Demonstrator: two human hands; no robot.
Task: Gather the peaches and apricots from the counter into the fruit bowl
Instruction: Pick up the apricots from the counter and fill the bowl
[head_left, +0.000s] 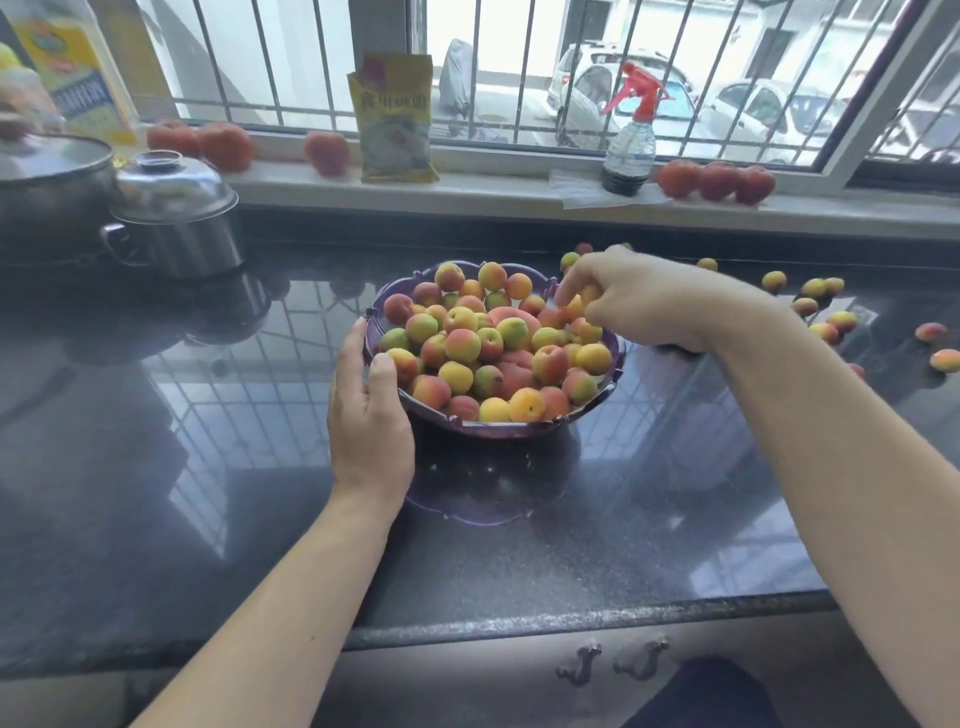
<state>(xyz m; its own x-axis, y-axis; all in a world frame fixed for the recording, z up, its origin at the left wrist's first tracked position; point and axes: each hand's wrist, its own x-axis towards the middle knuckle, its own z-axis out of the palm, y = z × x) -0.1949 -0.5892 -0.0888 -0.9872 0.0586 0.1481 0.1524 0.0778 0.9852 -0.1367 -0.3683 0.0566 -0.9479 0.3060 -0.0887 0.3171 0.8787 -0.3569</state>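
Fruit bowl: purple, scalloped rim (488, 428), stands on the dark polished tabletop (519, 561), near its middle; heaped above the rim with fruit.
Fruit in bowl: small apricots (462, 345), yellow-orange with red and green blush, plus a few larger pink peaches (511, 317) partly buried in the heap.
Left hand: left hand (369, 415) rests against the bowl's left side, fingers loosely curved along the wall, thumb on the rim touching the outermost fruit; it grips nothing closed.
Right hand: right hand (639, 301) hangs over the right rear part of the bowl, fingertips bunched and pinching one or two small apricots just above the heap.
Loose fruit: scattered apricots (774, 280) lie on the tabletop right of the bowl, well apart from it; a few more sit just behind the right hand.
Windowsill: red tomatoes (717, 179), a yellow packet (395, 119), a spray bottle (628, 145) with red trigger.
Left rear: lidded steel pot (176, 218) on the tabletop.
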